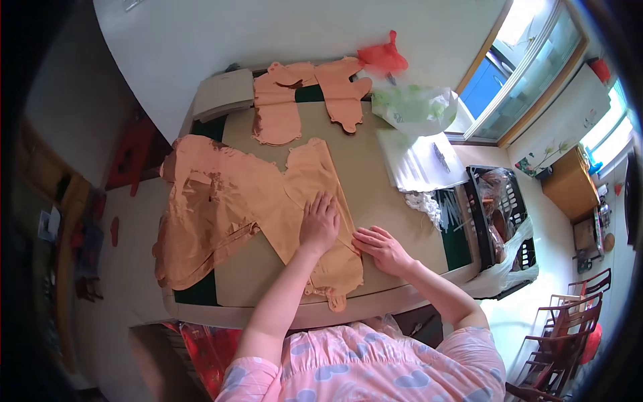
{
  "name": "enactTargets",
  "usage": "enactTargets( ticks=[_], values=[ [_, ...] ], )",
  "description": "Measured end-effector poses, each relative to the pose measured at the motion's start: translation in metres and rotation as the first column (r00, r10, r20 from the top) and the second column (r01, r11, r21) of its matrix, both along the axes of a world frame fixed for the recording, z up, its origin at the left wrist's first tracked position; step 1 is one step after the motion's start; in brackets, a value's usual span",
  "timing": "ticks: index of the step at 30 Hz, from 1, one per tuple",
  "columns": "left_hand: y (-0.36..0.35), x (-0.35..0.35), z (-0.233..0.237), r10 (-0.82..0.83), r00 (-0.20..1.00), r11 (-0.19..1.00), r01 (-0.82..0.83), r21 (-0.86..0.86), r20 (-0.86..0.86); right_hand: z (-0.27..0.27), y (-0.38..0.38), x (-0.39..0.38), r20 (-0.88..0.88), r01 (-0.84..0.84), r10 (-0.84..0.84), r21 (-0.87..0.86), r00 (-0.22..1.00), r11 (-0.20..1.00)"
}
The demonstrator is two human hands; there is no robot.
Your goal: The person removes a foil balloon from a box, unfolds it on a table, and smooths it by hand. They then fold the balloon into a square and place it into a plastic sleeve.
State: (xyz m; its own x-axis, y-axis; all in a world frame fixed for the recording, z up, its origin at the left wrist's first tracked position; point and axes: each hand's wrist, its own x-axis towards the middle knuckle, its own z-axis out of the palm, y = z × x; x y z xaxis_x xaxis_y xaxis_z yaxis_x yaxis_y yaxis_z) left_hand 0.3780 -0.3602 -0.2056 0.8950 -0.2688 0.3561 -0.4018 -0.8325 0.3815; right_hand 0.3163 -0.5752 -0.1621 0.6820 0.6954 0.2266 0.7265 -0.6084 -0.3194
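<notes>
A large copper-coloured foil sheet with scalloped, rounded ends (268, 194) spreads over the left and middle of the table. My left hand (320, 224) lies flat on its right-hand strip, fingers spread and pointing away from me. At that strip's right edge rests my right hand (383, 249), its fingers stretched out to the left and its fingertips touching the edge. Neither hand grips anything. Further back lie more copper-coloured foil pieces, one at the left (276, 114) and one at the right (340, 94).
Grey-beige sheets (224, 94) are stacked at the back left. A red plastic bag (385, 57), a pale green bag (414, 110) and white sheets (415, 161) sit at the back right. A black crate (499, 221) holding wrapped items stands at the right edge.
</notes>
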Motion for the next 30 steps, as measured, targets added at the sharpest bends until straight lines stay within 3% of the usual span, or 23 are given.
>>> enactTargets(
  ticks=[8, 11, 16, 19, 27, 30],
  values=[
    [0.0, 0.001, -0.003, -0.006, 1.0, 1.0, 0.006, 0.02, -0.001, 0.014, -0.014, -0.033, -0.015, -0.042, 0.042, -0.009, 0.999, 0.999],
    [0.0, 0.001, -0.005, -0.008, 1.0, 1.0, 0.008, 0.019, -0.005, 0.008, -0.021, -0.029, -0.138, -0.125, 0.129, 0.033, 0.982, 0.992],
    [0.0, 0.001, -0.003, -0.018, 1.0, 0.999, 0.019, 0.042, -0.026, 0.011, 0.023, 0.04, 0.044, 0.167, -0.18, 0.206, 0.983, 0.964],
    [0.001, 0.001, 0.004, -0.015, 0.998, 0.998, 0.019, 0.052, -0.069, -0.006, 0.054, 0.078, 0.061, 0.279, -0.297, 0.211, 0.953, 0.937],
    [0.001, 0.004, -0.001, -0.018, 0.999, 0.999, 0.016, -0.044, -0.044, -0.032, 0.068, 0.097, 0.056, 0.364, -0.375, 0.143, 0.925, 0.92],
    [0.007, 0.02, 0.013, -0.074, 0.988, 0.958, 0.033, -0.284, -0.133, -0.024, 0.071, 0.097, 0.058, 0.375, -0.386, 0.139, 0.921, 0.917]
  ],
)
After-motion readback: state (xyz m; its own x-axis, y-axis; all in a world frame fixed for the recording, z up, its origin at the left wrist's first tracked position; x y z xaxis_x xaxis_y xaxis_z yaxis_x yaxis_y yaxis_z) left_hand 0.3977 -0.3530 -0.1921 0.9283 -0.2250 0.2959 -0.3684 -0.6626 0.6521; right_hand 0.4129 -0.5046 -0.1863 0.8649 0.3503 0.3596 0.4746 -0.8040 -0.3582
